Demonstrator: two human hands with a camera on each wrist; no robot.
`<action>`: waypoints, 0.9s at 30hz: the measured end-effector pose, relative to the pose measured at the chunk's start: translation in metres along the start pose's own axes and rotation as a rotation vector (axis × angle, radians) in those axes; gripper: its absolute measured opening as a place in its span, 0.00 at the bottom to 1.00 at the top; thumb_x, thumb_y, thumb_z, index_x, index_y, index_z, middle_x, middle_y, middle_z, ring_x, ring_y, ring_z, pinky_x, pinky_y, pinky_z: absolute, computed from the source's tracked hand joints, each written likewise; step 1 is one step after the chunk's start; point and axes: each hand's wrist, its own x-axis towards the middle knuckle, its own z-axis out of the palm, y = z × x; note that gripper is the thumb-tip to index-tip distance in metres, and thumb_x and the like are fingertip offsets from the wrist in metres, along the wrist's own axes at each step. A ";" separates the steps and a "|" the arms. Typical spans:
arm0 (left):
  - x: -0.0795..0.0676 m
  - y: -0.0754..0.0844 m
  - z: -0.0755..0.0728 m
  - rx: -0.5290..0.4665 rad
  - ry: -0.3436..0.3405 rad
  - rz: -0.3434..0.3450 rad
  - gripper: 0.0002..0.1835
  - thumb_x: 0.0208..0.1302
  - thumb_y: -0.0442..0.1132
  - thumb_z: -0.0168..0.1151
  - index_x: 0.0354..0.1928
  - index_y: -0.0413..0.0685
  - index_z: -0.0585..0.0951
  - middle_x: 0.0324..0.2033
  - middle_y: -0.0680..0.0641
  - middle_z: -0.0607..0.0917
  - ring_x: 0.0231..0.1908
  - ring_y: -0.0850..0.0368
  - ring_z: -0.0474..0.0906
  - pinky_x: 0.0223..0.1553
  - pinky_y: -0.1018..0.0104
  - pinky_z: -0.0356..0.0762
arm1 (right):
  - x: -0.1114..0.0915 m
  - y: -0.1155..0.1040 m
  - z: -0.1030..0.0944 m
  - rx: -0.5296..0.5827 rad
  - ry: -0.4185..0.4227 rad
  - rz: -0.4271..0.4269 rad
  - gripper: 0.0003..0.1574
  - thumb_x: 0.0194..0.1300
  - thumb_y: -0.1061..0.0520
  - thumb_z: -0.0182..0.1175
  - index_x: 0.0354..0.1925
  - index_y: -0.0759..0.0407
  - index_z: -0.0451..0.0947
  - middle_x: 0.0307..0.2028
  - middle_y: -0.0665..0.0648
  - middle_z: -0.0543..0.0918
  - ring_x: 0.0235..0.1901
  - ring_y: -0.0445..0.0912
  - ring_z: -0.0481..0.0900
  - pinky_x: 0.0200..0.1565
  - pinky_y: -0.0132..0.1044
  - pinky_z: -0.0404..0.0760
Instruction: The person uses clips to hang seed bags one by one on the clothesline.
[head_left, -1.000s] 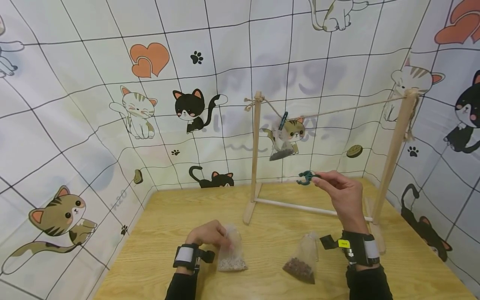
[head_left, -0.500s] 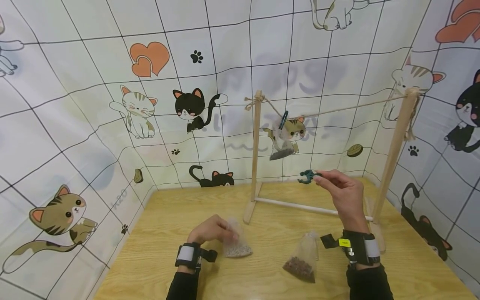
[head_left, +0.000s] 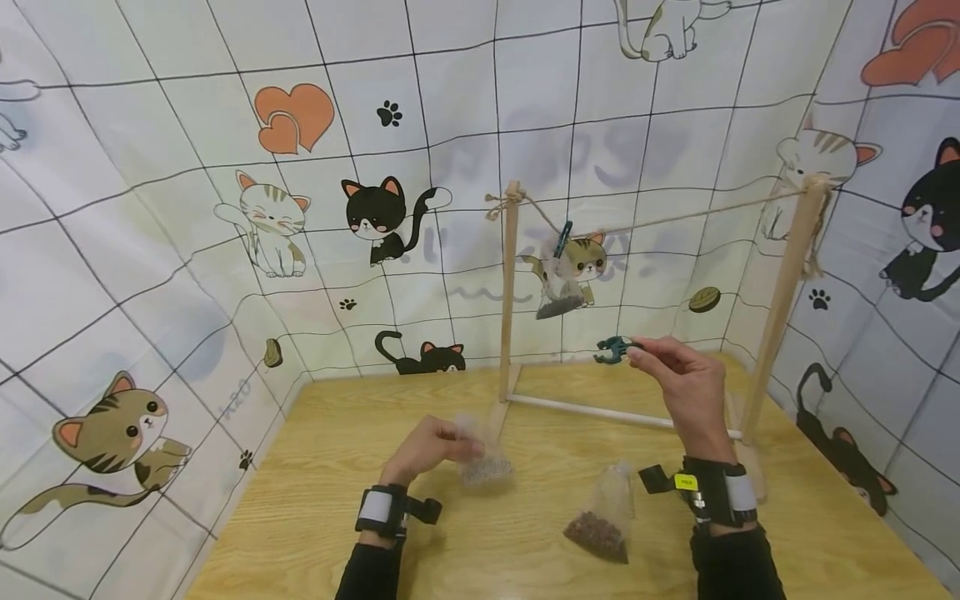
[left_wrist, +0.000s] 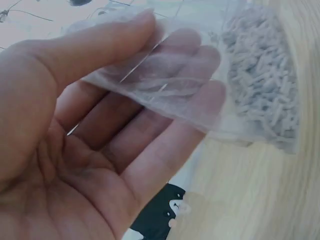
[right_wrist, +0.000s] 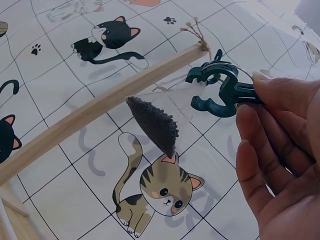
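My left hand (head_left: 429,448) pinches the upper part of a clear bag of small white pellets (head_left: 486,471) between thumb and fingers; in the left wrist view the pellets (left_wrist: 262,72) fill the bag's far end. My right hand (head_left: 686,387) squeezes the handles of a dark green clip (head_left: 613,350), and the right wrist view shows the clip's jaws parted with nothing visible between them. A bag of reddish-brown bits (head_left: 600,529) lies on the table between the two hands. Behind, a bag of dark grains (right_wrist: 155,127) hangs by another green clip (head_left: 563,239).
A wooden frame (head_left: 787,300) stands at the back right, with a twine line (head_left: 697,213) tied between its posts and a white rod (head_left: 592,411) low across it. The wooden table (head_left: 315,500) meets a cat-printed cloth wall (head_left: 450,167).
My left hand has lifted the bag of white pellets and carried it forward and slightly right. My right hand keeps the green clip in nearly the same place.
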 end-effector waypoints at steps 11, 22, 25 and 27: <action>0.011 0.009 0.017 -0.078 0.128 0.031 0.15 0.56 0.57 0.70 0.38 0.57 0.91 0.36 0.55 0.89 0.43 0.57 0.83 0.54 0.51 0.72 | -0.001 0.001 -0.002 -0.091 -0.008 0.015 0.16 0.60 0.62 0.69 0.44 0.72 0.84 0.37 0.55 0.88 0.34 0.44 0.85 0.40 0.31 0.84; 0.032 0.043 0.030 -0.150 0.145 0.107 0.15 0.60 0.55 0.68 0.39 0.54 0.90 0.36 0.54 0.89 0.42 0.57 0.85 0.60 0.47 0.69 | 0.010 -0.016 -0.014 -0.166 -0.019 -0.037 0.17 0.61 0.62 0.68 0.47 0.71 0.84 0.37 0.53 0.88 0.34 0.43 0.84 0.41 0.29 0.83; 0.038 0.056 0.032 -0.172 0.170 0.118 0.15 0.59 0.56 0.69 0.39 0.55 0.91 0.35 0.54 0.89 0.42 0.58 0.85 0.59 0.48 0.70 | 0.016 -0.024 -0.017 -0.216 -0.028 -0.069 0.17 0.61 0.62 0.68 0.48 0.69 0.85 0.37 0.53 0.88 0.34 0.42 0.83 0.39 0.27 0.82; 0.042 0.066 0.034 -0.185 0.183 0.133 0.16 0.59 0.56 0.69 0.39 0.54 0.91 0.35 0.54 0.90 0.41 0.58 0.85 0.58 0.49 0.72 | 0.019 -0.028 -0.019 -0.243 -0.029 -0.087 0.17 0.61 0.61 0.68 0.48 0.68 0.85 0.37 0.53 0.88 0.33 0.42 0.83 0.38 0.26 0.81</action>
